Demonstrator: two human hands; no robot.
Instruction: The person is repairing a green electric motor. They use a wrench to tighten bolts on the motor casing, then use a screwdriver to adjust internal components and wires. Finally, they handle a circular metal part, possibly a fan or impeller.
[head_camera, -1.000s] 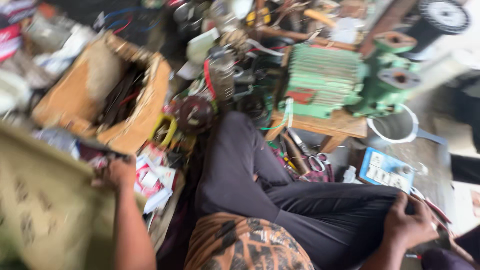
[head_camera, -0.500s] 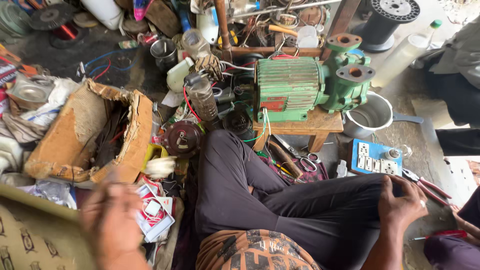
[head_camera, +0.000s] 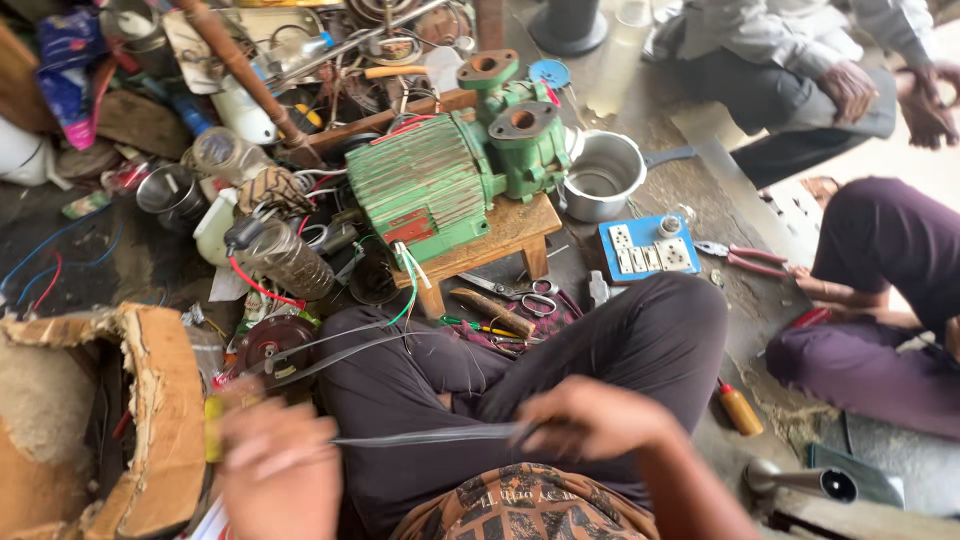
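Observation:
I sit cross-legged in dark trousers. My right hand (head_camera: 590, 420) is over my lap and pinches one end of a thin grey strip (head_camera: 430, 436). The strip runs level to my left hand (head_camera: 270, 465), which is blurred and closed around its other end. Something yellow (head_camera: 213, 432) shows at the left hand's edge; I cannot tell what it is. Beyond my knees a green electric pump motor (head_camera: 440, 180) rests on a small wooden stool (head_camera: 510, 235), with loose wires hanging from it.
A torn cardboard box (head_camera: 150, 400) stands at my left. Scissors (head_camera: 520, 292), a steel pot (head_camera: 605, 175), a blue socket board (head_camera: 650, 248), pliers (head_camera: 745, 257) and jars lie around the stool. Two other people sit at the right (head_camera: 880, 300).
My left hand left the packets beside the box and came to my lap. My right hand moved in from my right knee. The grey strip is now stretched between both hands.

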